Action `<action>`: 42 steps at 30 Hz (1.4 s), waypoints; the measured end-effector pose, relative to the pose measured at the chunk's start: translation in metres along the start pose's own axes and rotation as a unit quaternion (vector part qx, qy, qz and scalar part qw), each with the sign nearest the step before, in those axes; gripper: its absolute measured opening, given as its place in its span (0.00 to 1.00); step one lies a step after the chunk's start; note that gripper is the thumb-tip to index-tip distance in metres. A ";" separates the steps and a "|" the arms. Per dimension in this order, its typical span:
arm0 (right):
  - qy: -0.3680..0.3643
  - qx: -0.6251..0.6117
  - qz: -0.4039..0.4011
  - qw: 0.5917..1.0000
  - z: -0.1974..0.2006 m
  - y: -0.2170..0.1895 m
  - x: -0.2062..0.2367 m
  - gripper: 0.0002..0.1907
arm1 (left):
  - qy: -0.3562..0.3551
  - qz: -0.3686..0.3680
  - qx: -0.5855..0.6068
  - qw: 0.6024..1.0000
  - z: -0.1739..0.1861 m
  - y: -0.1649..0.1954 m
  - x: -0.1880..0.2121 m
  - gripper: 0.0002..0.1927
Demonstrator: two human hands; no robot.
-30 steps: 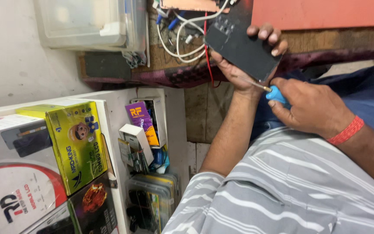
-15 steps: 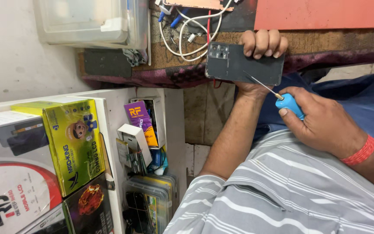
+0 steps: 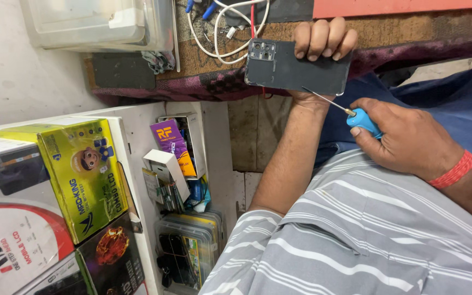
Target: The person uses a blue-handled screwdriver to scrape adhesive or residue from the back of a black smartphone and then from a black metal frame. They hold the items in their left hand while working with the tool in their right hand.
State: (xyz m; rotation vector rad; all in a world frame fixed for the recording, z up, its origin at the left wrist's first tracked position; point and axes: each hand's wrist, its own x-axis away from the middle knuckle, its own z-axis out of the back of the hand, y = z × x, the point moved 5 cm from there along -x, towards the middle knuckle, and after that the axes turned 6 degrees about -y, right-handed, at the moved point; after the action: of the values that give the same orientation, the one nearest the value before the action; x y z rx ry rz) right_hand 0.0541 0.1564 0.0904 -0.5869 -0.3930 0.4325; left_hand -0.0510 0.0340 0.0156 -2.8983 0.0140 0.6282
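Since half a second ago, your left hand has kept the phone turned flat toward you, and the screwdriver in your right hand has drawn back a little, so its thin tip now sits just at the phone's lower edge rather than across its back. To me that looks like a pause between pokes at the edge, with the tool lined up but not pressed in.

Your left fingers are curled over the phone's far edge, clamped on it with the thumb hidden behind. Your right fingers are closed tight round the blue handle.

You hold the phone in the air above your lap, in front of the cloth-covered bench edge with its white cables. It shows a dark grey, matte back, with a camera cluster at the corner away from your fingers. I see no open gap along its edges.
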 end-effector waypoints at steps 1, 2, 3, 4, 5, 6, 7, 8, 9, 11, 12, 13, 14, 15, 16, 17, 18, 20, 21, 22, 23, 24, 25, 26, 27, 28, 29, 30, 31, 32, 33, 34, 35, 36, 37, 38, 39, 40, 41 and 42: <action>-0.001 -0.001 0.002 1.000 0.000 -0.001 0.000 0.21 | 0.000 0.002 0.004 1.000 0.000 0.000 0.000 0.17; -0.008 0.001 -0.007 1.000 0.000 -0.001 0.000 0.21 | 0.003 0.004 0.013 1.000 0.000 0.000 0.001 0.18; -0.011 0.003 -0.013 1.000 0.000 -0.001 0.000 0.21 | 0.001 0.007 0.022 1.000 0.000 -0.001 0.001 0.18; -0.010 0.005 -0.017 1.000 0.000 -0.001 -0.002 0.21 | -0.004 0.012 0.028 1.000 0.001 -0.001 0.000 0.18; -0.006 0.009 -0.009 1.000 0.001 -0.003 -0.003 0.21 | -0.006 0.011 0.030 0.999 0.002 -0.001 0.000 0.19; -0.003 0.011 -0.003 1.000 0.001 -0.004 -0.004 0.21 | -0.005 0.010 0.032 0.999 0.003 -0.001 0.000 0.19; -0.004 0.010 0.001 1.000 0.000 -0.006 -0.004 0.22 | 0.001 0.008 0.034 0.999 0.004 -0.001 0.000 0.20; -0.030 0.019 -0.002 0.999 -0.004 -0.008 -0.005 0.22 | -0.003 0.011 0.030 0.999 0.004 -0.001 0.001 0.19; -0.056 0.028 -0.007 0.998 -0.008 -0.008 -0.005 0.23 | -0.006 0.013 0.026 1.000 0.004 -0.001 0.001 0.19; -0.064 0.017 -0.012 0.998 -0.009 -0.010 -0.003 0.23 | -0.008 0.024 0.025 0.999 0.003 -0.001 0.000 0.18; -0.049 0.000 -0.010 0.999 -0.006 -0.010 -0.001 0.22 | -0.009 0.027 0.027 0.999 0.002 0.000 -0.001 0.18; -0.032 -0.017 -0.002 0.999 -0.003 -0.010 0.000 0.22 | -0.013 0.030 0.026 0.999 0.001 0.001 -0.002 0.18; -0.013 -0.024 -0.007 1.000 -0.002 -0.009 0.001 0.22 | -0.026 0.031 0.043 0.998 -0.001 0.002 -0.002 0.22; 0.005 -0.031 -0.011 0.999 0.000 -0.008 0.002 0.21 | -0.039 0.032 0.061 0.997 -0.002 0.002 -0.003 0.31; 0.021 -0.037 -0.018 0.999 0.002 -0.006 0.002 0.21 | -0.051 0.032 0.080 0.995 -0.003 0.001 -0.003 0.41; 0.022 -0.032 -0.017 0.999 0.001 -0.005 0.001 0.21 | -0.036 0.029 0.071 0.996 -0.001 0.001 -0.003 0.43; 0.024 -0.029 -0.019 0.999 0.000 -0.004 0.000 0.20 | -0.018 0.028 0.063 0.997 0.001 0.000 -0.003 0.45; 0.019 -0.030 -0.041 0.999 0.000 0.000 0.000 0.20 | -0.001 0.023 0.055 0.998 0.005 -0.003 -0.001 0.48; 0.012 -0.037 -0.058 0.998 -0.001 0.002 -0.001 0.20 | -0.002 0.018 0.049 0.999 0.007 -0.003 0.000 0.47; 0.004 -0.046 -0.075 0.996 -0.002 0.003 -0.002 0.20 | -0.001 0.013 0.042 0.999 0.008 -0.003 0.001 0.47; 0.007 -0.047 -0.061 0.997 -0.002 0.000 -0.002 0.20 | 0.004 0.012 0.038 0.999 0.010 -0.003 0.001 0.47; 0.008 -0.047 -0.047 0.998 -0.002 -0.002 -0.003 0.19 | 0.009 0.009 0.034 0.999 0.011 -0.004 0.002 0.46; 0.011 -0.047 -0.033 0.998 -0.002 -0.005 -0.004 0.19 | 0.014 0.007 0.029 0.999 0.012 -0.003 0.003 0.46; 0.005 -0.045 -0.041 0.998 -0.003 -0.006 -0.004 0.19 | 0.013 -0.001 0.028 1.000 0.012 -0.003 0.003 0.46; -0.001 -0.042 -0.047 0.998 -0.003 -0.007 -0.005 0.19 | 0.011 -0.008 0.026 1.000 0.012 -0.003 0.003 0.47; -0.006 -0.039 -0.053 0.998 -0.003 -0.008 -0.007 0.19 | 0.008 -0.016 0.024 1.000 0.012 -0.002 0.003 0.48; -0.006 -0.042 -0.049 0.998 -0.003 -0.009 -0.008 0.20 | 0.011 -0.019 0.022 1.000 0.012 -0.003 0.003 0.48; -0.005 -0.045 -0.045 0.998 -0.003 -0.011 -0.010 0.20 | 0.014 -0.023 0.021 0.999 0.012 -0.003 0.003 0.48; -0.005 -0.048 -0.041 0.998 -0.003 -0.012 -0.011 0.20 | 0.017 -0.026 0.021 0.999 0.012 -0.003 0.003 0.48; -0.008 -0.046 -0.042 0.998 -0.003 -0.013 -0.012 0.21 | 0.018 -0.029 0.023 0.999 0.011 -0.004 0.003 0.48; -0.010 -0.045 -0.042 0.998 -0.004 -0.014 -0.013 0.21 | 0.019 -0.031 0.025 0.999 0.011 -0.004 0.003 0.48; -0.012 -0.044 -0.043 0.998 -0.004 -0.014 -0.014 0.21 | 0.021 -0.033 0.026 0.999 0.011 -0.004 0.003 0.48; -0.006 -0.048 -0.035 0.998 -0.004 -0.015 -0.015 0.21 | 0.023 -0.034 0.026 0.999 0.012 -0.004 0.003 0.48; 0.001 -0.052 -0.028 0.998 -0.003 -0.016 -0.015 0.20 | 0.026 -0.035 0.025 0.999 0.012 -0.005 0.003 0.48; 0.007 -0.055 -0.021 0.998 -0.002 -0.017 -0.015 0.20 | 0.028 -0.037 0.024 0.999 0.012 -0.005 0.004 0.48; 0.001 -0.057 -0.029 0.998 -0.003 -0.016 -0.016 0.20 | 0.032 -0.038 0.024 0.998 0.012 -0.004 0.004 0.48; -0.003 -0.059 -0.037 0.998 -0.003 -0.016 -0.016 0.20 | 0.036 -0.039 0.023 0.998 0.012 -0.004 0.004 0.48; -0.009 -0.061 -0.046 0.997 -0.004 -0.014 -0.016 0.20 | 0.040 -0.041 0.023 0.998 0.012 -0.004 0.003 0.48; -0.012 -0.060 -0.054 0.997 -0.003 -0.013 -0.015 0.20 | 0.042 -0.040 0.022 0.998 0.012 -0.004 0.003 0.47; -0.017 -0.060 -0.062 0.996 -0.003 -0.012 -0.014 0.20 | 0.045 -0.039 0.021 0.998 0.012 -0.003 0.003 0.47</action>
State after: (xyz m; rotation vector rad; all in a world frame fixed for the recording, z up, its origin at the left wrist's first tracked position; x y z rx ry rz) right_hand 0.0469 0.1391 0.0919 -0.6685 -0.4868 0.3016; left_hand -0.0526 0.0391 0.0044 -2.8691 -0.0729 0.4789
